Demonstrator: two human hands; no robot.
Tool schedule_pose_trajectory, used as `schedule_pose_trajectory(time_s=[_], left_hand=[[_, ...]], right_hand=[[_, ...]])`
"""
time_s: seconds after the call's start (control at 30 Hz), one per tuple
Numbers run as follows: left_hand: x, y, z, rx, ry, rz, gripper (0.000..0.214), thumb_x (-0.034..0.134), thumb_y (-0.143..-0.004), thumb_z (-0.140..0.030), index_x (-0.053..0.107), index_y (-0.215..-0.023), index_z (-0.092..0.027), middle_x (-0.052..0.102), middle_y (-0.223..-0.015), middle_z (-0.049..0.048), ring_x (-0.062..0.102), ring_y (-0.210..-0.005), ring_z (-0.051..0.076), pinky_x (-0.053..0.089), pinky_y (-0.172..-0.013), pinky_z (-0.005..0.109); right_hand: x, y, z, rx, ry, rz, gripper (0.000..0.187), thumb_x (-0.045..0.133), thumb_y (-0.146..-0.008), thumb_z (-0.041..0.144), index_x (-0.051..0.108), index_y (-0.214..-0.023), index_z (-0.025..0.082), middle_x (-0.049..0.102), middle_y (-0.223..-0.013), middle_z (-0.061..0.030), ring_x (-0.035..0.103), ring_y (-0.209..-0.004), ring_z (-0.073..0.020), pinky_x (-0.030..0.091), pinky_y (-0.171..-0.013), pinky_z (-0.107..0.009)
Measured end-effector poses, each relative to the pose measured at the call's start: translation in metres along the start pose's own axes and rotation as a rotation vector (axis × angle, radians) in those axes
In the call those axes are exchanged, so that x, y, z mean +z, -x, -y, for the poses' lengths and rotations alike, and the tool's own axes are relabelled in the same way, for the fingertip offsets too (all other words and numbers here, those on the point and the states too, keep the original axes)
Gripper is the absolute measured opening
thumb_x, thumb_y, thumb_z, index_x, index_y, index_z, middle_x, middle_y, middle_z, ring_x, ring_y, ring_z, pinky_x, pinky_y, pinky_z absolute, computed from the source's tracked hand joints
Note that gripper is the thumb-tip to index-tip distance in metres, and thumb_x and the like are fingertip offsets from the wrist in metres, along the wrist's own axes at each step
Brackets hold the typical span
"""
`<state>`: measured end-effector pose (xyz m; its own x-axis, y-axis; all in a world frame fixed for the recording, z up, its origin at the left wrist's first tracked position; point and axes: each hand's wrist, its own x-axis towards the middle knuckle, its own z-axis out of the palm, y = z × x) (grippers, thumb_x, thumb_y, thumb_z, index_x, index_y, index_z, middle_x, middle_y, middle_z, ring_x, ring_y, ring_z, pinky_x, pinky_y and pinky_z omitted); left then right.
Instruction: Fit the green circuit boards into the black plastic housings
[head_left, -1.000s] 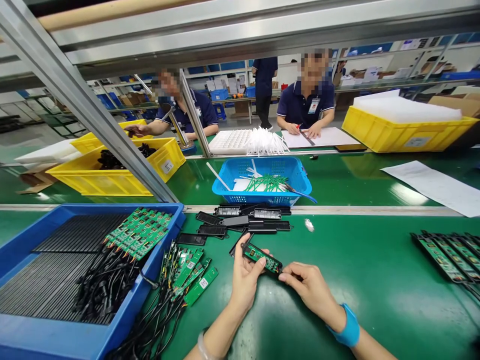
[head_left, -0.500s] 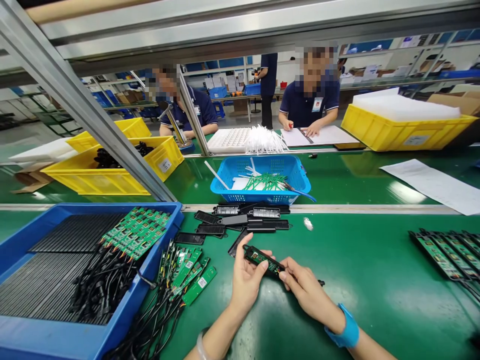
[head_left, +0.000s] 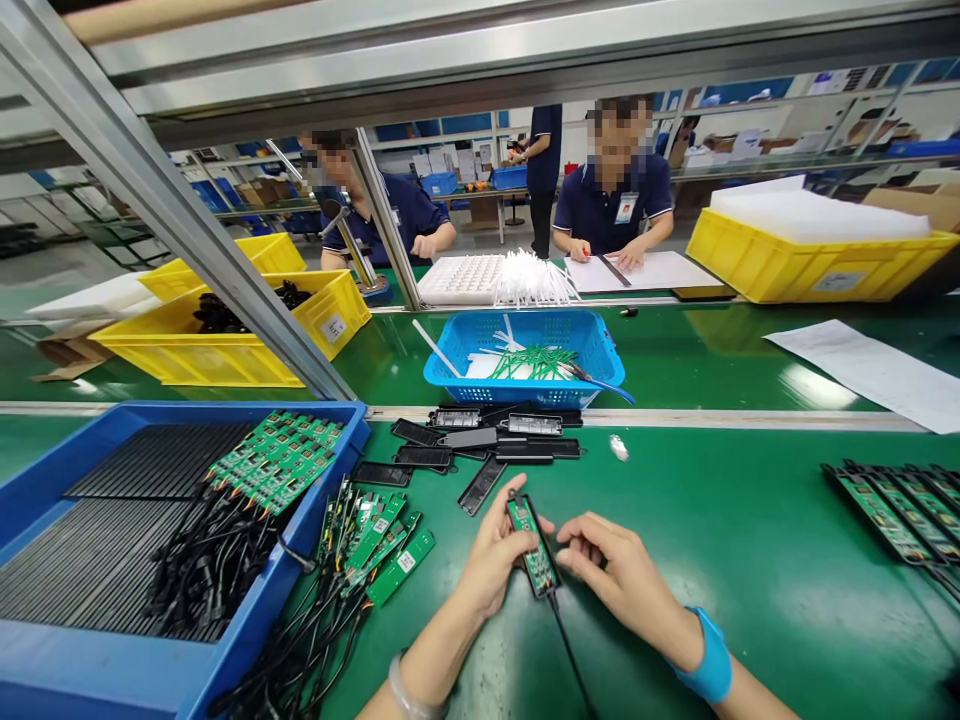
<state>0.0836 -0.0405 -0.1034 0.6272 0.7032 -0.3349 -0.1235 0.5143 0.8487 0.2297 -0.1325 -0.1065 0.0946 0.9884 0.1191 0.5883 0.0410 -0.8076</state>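
My left hand point(head_left: 487, 560) grips a black plastic case point(head_left: 557, 577) from its left side, thumb across the front. In the case lies a green circuit board point(head_left: 538, 572), and a black cable point(head_left: 570, 645) runs from its lower end down over the table. Just right of the case, my right hand point(head_left: 621, 570) hovers with bent fingers, thumb and forefinger apart, and nothing visible between them. Several black case halves point(head_left: 480, 485) lie beyond my hands. To the left is a loose pile of green boards with cables point(head_left: 401, 565).
A blue tray point(head_left: 97, 660) of boards and cables stands on the left. Behind the case halves sits a blue basket point(head_left: 517, 395) with white and green strips. Cased boards point(head_left: 885, 515) lie at the right. A metal post point(head_left: 225, 240) slants at the left; co-workers sit across the bench.
The case has turned more upright in my left hand, its cable end now pointing down toward me. My right hand has let go of the cable end and moved slightly right.
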Motion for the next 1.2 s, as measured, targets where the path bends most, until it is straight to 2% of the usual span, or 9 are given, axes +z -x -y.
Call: schedule_pose_trajectory(time_s=[0.1,0.27,0.43,0.57,0.8,0.9,0.97,1.07,1.2], left_hand=[[0.002,0.001,0.005,-0.102,-0.048,0.112,0.083,0.057,-0.055,0.0,0.04,-0.135,-0.014,0.062,-0.076,-0.0011,0.056,-0.072,0.012,0.04,-0.061,0.021],[0.004,0.002,0.014,-0.158,-0.101,0.22,0.089,0.054,-0.051,0.002,0.04,-0.138,-0.014,0.061,-0.077,-0.0017,0.056,-0.071,0.012,0.04,-0.064,0.022],[0.004,0.003,0.015,-0.163,-0.089,0.213,0.084,0.057,-0.054,-0.001,0.044,-0.135,-0.016,0.06,-0.08,-0.0016,0.056,-0.071,0.011,0.043,-0.071,0.024],[0.004,0.004,0.013,-0.137,-0.101,0.221,0.083,0.058,-0.055,-0.002,0.044,-0.135,-0.016,0.06,-0.082,-0.0008,0.054,-0.073,0.011,0.041,-0.068,0.023],[0.003,0.003,0.018,-0.118,-0.154,0.234,0.08,0.057,-0.057,-0.002,0.044,-0.135,-0.016,0.058,-0.073,-0.002,0.055,-0.077,0.014,0.039,-0.066,0.023],[0.004,0.003,0.02,-0.105,-0.112,0.269,0.072,0.056,-0.055,-0.001,0.051,-0.126,-0.016,0.058,-0.074,-0.0025,0.054,-0.07,0.012,0.04,-0.064,0.023],[0.005,0.002,0.019,-0.093,-0.071,0.226,0.062,0.056,-0.056,-0.002,0.055,-0.116,-0.016,0.059,-0.074,-0.002,0.055,-0.068,0.011,0.041,-0.062,0.021],[0.005,0.0,0.015,-0.101,-0.03,0.082,0.053,0.061,-0.064,-0.013,0.048,-0.114,-0.02,0.061,-0.074,-0.0013,0.055,-0.061,0.011,0.041,-0.053,0.02],[0.001,-0.004,0.015,-0.032,0.01,0.01,0.063,0.073,-0.066,-0.03,0.038,-0.118,-0.024,0.059,-0.077,-0.0024,0.059,-0.06,0.013,0.051,-0.055,0.026]], right_hand=[[0.003,0.001,-0.005,-0.179,0.163,-0.139,0.021,0.042,-0.096,0.025,0.062,-0.1,0.021,0.058,-0.081,-0.0033,0.056,-0.07,-0.0141,0.044,-0.063,-0.025],[0.005,0.002,-0.006,-0.412,0.457,-0.136,0.024,0.041,-0.096,0.021,0.065,-0.101,0.02,0.062,-0.079,-0.0055,0.055,-0.068,-0.0152,0.042,-0.058,-0.026],[0.0,0.003,-0.003,-0.503,0.559,-0.151,0.024,0.042,-0.096,0.021,0.066,-0.099,0.019,0.066,-0.074,-0.0046,0.053,-0.063,-0.015,0.039,-0.056,-0.028],[0.001,0.004,-0.006,-0.514,0.537,-0.174,0.022,0.045,-0.094,0.019,0.067,-0.092,0.017,0.066,-0.072,-0.0044,0.053,-0.061,-0.0147,0.038,-0.055,-0.028],[0.007,0.003,-0.007,-0.412,0.403,-0.128,0.024,0.041,-0.095,0.019,0.062,-0.086,0.019,0.063,-0.076,-0.0049,0.054,-0.069,-0.0156,0.042,-0.06,-0.028],[0.009,0.003,-0.001,-0.29,0.351,-0.07,0.024,0.037,-0.095,0.021,0.057,-0.082,0.019,0.059,-0.078,-0.0046,0.054,-0.068,-0.0153,0.043,-0.061,-0.027],[0.006,0.0,-0.001,-0.187,0.31,-0.022,0.024,0.038,-0.095,0.022,0.053,-0.077,0.02,0.057,-0.077,-0.0025,0.054,-0.066,-0.0137,0.044,-0.06,-0.024],[-0.011,-0.014,-0.014,-0.049,0.328,-0.053,0.022,0.039,-0.094,0.022,0.052,-0.076,0.021,0.058,-0.076,-0.0012,0.057,-0.07,-0.0136,0.046,-0.064,-0.022],[-0.053,-0.044,-0.054,0.133,0.5,-0.259,0.021,0.038,-0.092,0.024,0.054,-0.079,0.017,0.057,-0.082,-0.0086,0.058,-0.072,-0.0201,0.043,-0.063,-0.03]])
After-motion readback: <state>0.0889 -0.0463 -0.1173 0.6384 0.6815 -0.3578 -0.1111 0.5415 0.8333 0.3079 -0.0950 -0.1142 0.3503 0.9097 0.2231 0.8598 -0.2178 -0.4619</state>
